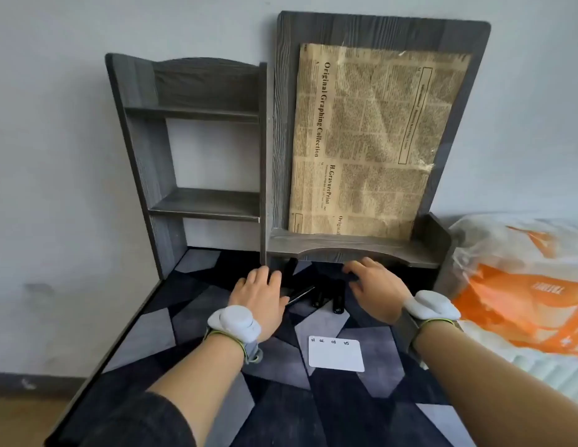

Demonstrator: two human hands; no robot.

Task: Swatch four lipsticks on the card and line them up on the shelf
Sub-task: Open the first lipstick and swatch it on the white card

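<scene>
Presently, item one: four lipsticks [316,293], black glossy tubes, are lying loose in a cluster on the patterned mat [158,330], at twelve o'clock from the card and just under the front lip of the shelf [345,245]. At least three tubes are showing clearly; others are partly hiding behind the hands, so the count is resting on the task wording.

Item two: the card [336,354], white and rounded at the corners, is lying flat at six o'clock from the tubes, bearing four small handwritten numbers along its far edge and no colour as yet.

Item three: the left hand [258,295] is resting palm-down at nine o'clock of the cluster, fingers loosely spread, holding nothing visible. The right hand [374,288] is hovering at three o'clock, fingers spread and empty. Both are flanking the tubes, probably to gather or pick one.

Swatching is apparently not yet beginning.
</scene>
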